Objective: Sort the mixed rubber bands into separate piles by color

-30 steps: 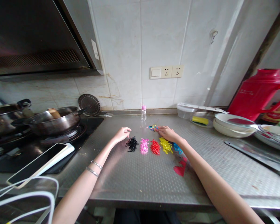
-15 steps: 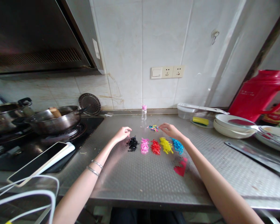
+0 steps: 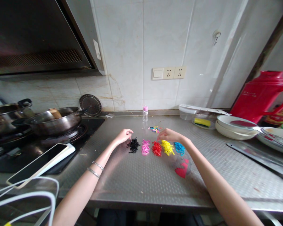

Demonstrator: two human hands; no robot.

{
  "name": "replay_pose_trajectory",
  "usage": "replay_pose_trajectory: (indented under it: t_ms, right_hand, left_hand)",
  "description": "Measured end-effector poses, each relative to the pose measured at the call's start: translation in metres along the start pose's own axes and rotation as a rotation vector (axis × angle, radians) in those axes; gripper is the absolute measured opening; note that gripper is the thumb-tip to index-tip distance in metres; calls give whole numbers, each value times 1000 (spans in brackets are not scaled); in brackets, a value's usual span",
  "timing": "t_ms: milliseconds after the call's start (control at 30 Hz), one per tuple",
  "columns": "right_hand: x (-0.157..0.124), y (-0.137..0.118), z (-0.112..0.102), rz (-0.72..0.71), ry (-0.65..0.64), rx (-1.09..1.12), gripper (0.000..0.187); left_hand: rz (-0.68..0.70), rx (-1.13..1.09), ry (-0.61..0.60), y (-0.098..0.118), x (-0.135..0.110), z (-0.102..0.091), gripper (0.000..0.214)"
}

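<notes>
On the steel counter lie small piles of tiny bands in a row: black, pink, red, yellow and blue. Behind them sits a small mixed-colour heap. My left hand rests with curled fingers just left of the black pile. Hovering over the gap between the red and yellow piles, my right hand has its fingertips pinched together; what they hold is too small to make out.
A tiny clear bottle with a pink cap stands at the back. A red scrap lies near my right forearm. Pans sit on the stove at left, a phone beside them. Bowls and a red thermos stand at right.
My right hand has drawn back from the mixed heap toward the red and yellow piles, fingers pinched. The left hand has stayed put.
</notes>
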State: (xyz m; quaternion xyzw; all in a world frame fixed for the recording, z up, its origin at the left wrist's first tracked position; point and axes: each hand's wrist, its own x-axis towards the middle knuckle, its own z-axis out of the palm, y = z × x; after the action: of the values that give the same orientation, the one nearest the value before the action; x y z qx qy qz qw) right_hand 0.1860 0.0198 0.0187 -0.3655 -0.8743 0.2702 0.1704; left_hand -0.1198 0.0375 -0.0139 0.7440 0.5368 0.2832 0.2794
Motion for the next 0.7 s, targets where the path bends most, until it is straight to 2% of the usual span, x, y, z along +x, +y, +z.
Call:
replay_pose_trajectory:
  t_ms: [100, 200, 300, 467, 567, 700]
  right_hand:
    - [0, 7, -3, 46, 70, 32, 26]
    - [-4, 24, -10, 120, 259, 30, 30]
    - [-11, 51, -15, 218, 455, 60, 33]
    - [-23, 96, -10, 359, 738, 263, 38]
    - [-25, 110, -2, 404, 830, 297, 43]
    - [-24, 118, 3, 445, 854, 267, 40]
  left_hand:
    - [-1, -2, -3, 2, -1, 1, 35]
    - [13, 9, 10, 7, -3, 3, 35]
    - [54, 8, 32, 12, -1, 7, 33]
    - [135, 64, 83, 25, 18, 18, 29]
    - [199, 111, 84, 38, 35, 28, 27]
    - [290, 220, 51, 58, 56, 53, 23]
